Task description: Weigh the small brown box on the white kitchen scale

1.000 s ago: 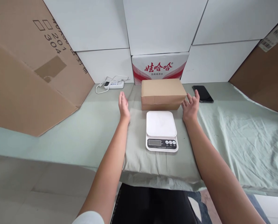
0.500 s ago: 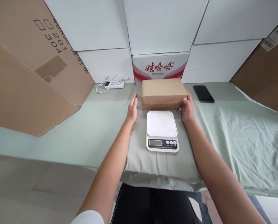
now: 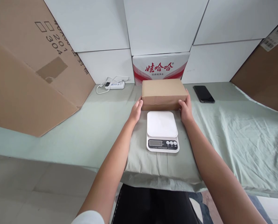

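both hands (image 3: 136,111) (image 3: 186,109) grip the cardboard box (image 3: 163,93)

A black phone (image 3: 203,93) lies right, a white power strip (image 3: 114,85) left, a red-printed carton (image 3: 161,67) behind.

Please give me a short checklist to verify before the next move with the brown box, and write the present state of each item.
1. Left hand touches the box at its left end: ok.
2. Right hand touches its right end: ok.
3. Scale platform has nothing on it: ok.
4. Scale display shows zero: cannot tell, too small to read.
5. Phone lies apart from the box, to its right: ok.
6. Grip firm enough to lift: cannot tell; the box rests on the cloth.
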`<state>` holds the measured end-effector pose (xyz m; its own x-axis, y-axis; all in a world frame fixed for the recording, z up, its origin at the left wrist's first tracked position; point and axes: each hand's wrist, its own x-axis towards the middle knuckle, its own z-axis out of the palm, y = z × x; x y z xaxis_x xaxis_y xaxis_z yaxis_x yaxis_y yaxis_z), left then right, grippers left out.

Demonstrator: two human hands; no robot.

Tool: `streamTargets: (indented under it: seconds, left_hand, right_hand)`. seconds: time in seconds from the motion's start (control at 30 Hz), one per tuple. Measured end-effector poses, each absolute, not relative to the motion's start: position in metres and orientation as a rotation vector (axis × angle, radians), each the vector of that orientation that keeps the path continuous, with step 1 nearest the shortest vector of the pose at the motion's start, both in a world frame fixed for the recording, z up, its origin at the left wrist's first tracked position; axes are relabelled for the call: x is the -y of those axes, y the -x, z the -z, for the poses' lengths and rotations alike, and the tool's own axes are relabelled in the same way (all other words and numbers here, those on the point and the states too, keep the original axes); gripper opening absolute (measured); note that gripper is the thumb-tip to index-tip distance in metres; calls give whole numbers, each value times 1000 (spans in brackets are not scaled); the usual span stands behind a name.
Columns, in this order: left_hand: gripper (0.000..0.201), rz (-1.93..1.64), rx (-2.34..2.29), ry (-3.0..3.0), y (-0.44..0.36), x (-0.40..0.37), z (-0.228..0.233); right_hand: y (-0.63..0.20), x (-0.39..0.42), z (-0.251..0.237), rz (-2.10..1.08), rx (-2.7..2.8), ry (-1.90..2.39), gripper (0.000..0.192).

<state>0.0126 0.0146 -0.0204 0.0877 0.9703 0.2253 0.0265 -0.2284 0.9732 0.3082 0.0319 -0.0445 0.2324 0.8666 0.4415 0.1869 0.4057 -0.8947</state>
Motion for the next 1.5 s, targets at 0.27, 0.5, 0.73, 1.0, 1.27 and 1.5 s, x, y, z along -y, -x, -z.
streamTargets:
  seconds: [0.27,0.5,0.73,1.0,1.27,1.5]
  left_hand:
    - [82,-1299,-1006,-1486,-12,-19,25]
    - [92,-1479,-1095,-1663,-8,-7,11]
    - [89,-1614,-999,-1687,-8,53,10]
    - [77,-1586,-955,-1538,-10,106,14]
    - [82,-1533,-1054,-1511,-8,118,17]
    - [82,-1498,-1031,-1473,-8,120,15]
  right_hand:
    - [-301,-22,29,-584,1323,1102,74]
    - [-292,-5,13,-496,1362,1000,101]
    - [-309,56,12,-425,1375,946,113]
    - [-306,109,28,-458,1349,1018,99]
    - [-306,110,24,-391,1340,1052,78]
    - [-304,118,17,-413,1303,1037,81]
